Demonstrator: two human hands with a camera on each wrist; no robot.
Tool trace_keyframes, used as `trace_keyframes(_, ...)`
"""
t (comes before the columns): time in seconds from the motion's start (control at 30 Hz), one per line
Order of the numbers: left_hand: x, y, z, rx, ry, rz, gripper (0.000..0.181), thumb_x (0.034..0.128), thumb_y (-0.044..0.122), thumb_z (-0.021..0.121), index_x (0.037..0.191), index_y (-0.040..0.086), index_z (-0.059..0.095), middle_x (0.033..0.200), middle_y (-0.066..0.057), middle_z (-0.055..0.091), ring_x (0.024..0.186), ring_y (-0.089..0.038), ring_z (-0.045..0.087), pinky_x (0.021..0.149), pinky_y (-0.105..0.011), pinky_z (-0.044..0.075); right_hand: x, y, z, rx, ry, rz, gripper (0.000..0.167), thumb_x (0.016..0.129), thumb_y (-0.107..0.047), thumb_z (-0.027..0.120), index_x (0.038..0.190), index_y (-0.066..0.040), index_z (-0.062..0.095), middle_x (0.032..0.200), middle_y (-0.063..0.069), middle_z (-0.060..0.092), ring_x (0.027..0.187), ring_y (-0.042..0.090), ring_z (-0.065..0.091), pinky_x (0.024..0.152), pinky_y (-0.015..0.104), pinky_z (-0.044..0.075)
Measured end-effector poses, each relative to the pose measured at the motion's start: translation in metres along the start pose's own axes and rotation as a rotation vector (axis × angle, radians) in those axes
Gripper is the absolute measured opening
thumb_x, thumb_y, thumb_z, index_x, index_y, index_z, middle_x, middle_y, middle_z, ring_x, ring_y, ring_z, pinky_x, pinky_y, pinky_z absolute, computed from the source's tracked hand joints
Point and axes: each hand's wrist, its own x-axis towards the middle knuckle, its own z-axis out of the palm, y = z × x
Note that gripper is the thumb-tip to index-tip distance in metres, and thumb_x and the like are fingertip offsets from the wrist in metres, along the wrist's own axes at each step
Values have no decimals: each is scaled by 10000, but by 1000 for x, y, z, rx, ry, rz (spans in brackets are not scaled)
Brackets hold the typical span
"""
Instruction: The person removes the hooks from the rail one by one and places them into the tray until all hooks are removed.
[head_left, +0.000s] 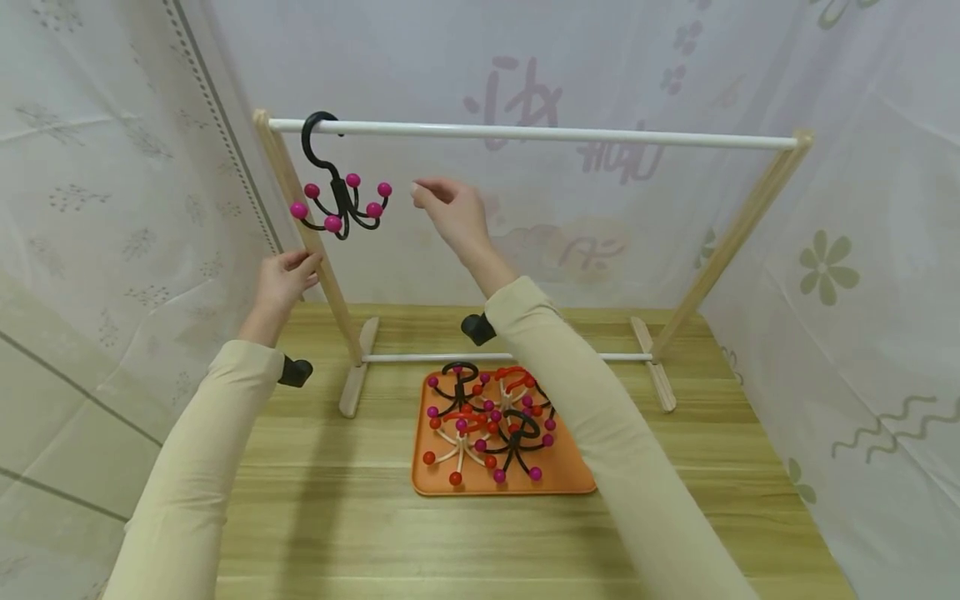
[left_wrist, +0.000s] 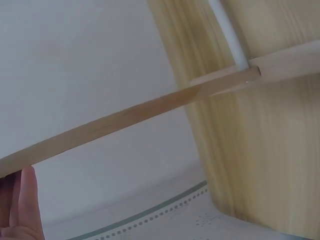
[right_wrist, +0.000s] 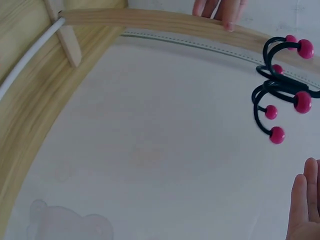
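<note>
A black multi-arm hanger [head_left: 341,200] with pink ball tips hangs by its hook from the white top rod [head_left: 525,132], near the rod's left end. My right hand [head_left: 459,218] is just to the right of it, apart from it and holding nothing. In the right wrist view, the fingers [right_wrist: 312,192] of that hand look fairly straight, below the hanger's pink balls. My left hand [head_left: 283,279] grips the rack's left wooden post [head_left: 335,296] below the hanger. The left wrist view shows only part of this hand [left_wrist: 22,210] against the post's edge.
An orange tray [head_left: 423,487] on the wooden table [head_left: 360,517] holds several more hangers, black with pink balls and white with red ones. My right sleeve covers part of it. The rack's right post [head_left: 723,258] and lower bar [head_left: 427,357] stand behind. Patterned curtains surround the table.
</note>
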Motion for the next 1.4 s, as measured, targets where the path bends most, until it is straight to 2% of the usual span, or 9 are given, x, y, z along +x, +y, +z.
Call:
trace_keyframes(0.17, 1, -1, -1, 14, -6, 10, 486, 914, 253, 472, 1249, -96, 421, 1223, -247, 447, 1052, -249, 489, 804, -196, 452, 8, -21, 16, -51, -53, -2, 230, 863, -233, 586, 1062, -131, 642, 909, -57, 631, 877, 30, 537, 737, 160, 429)
trace_keyframes(0.3, 2, -1, -2, 26, -7, 17, 485, 914, 259, 471, 1243, -95, 429, 1218, -245, 452, 1029, -232, 500, 795, -187, 455, 12, -33, 26, -72, -74, -5, 247, 868, -225, 582, 1085, -118, 629, 947, -63, 613, 889, 28, 521, 739, 127, 419)
trace_keyframes(0.47, 1, -2, -3, 30, -22, -3, 491, 915, 265, 467, 1258, -83, 416, 1234, -243, 440, 1037, -245, 498, 800, -190, 452, 13, -35, 35, -76, -96, 18, 260, 872, -221, 575, 1107, -118, 616, 1000, -61, 593, 898, 29, 517, 747, 113, 422)
trace_keyframes(0.63, 1, -4, -2, 45, -22, -9, 494, 909, 286, 472, 1251, -68, 437, 1212, -222, 460, 1000, -206, 518, 793, -187, 456, 14, -35, 40, -80, -131, 44, 273, 886, -218, 553, 1143, -136, 591, 1051, -66, 576, 945, 24, 504, 761, 115, 420)
trace_keyframes(0.93, 3, -4, -2, 48, -8, 21, 467, 911, 258, 477, 1228, -84, 456, 1170, -210, 486, 934, -149, 541, 785, -190, 463, 15, -53, 52, -85, -257, 1, 341, 895, -206, 535, 1228, -135, 522, 1139, -78, 551, 997, -19, 477, 791, 88, 381)
trace_keyframes(1.07, 3, -4, -3, 39, -10, 20, 472, 908, 259, 480, 1229, -86, 452, 1162, -193, 496, 940, -143, 536, 787, -192, 462, 17, -60, 59, -110, -278, 1, 364, 894, -223, 535, 1248, -140, 505, 1145, -88, 542, 1001, -25, 472, 790, 77, 374)
trace_keyframes(1.27, 2, -4, -2, 3, -11, 25, 453, 909, 221, 489, 1215, -110, 451, 1078, -103, 540, 910, -105, 539, 774, -190, 467, 19, -63, 63, -119, -328, 5, 383, 914, -212, 498, 1288, -141, 456, 1205, -67, 504, 1053, -11, 439, 820, 80, 354)
trace_keyframes(1.4, 1, -2, -2, -19, -11, 23, 454, 908, 210, 492, 1217, -118, 444, 1079, -104, 546, 913, -111, 540, 784, -201, 465, 18, -61, 65, -110, -385, -3, 403, 932, -180, 460, 1325, -118, 397, 1273, -42, 450, 1122, 20, 393, 861, 82, 326)
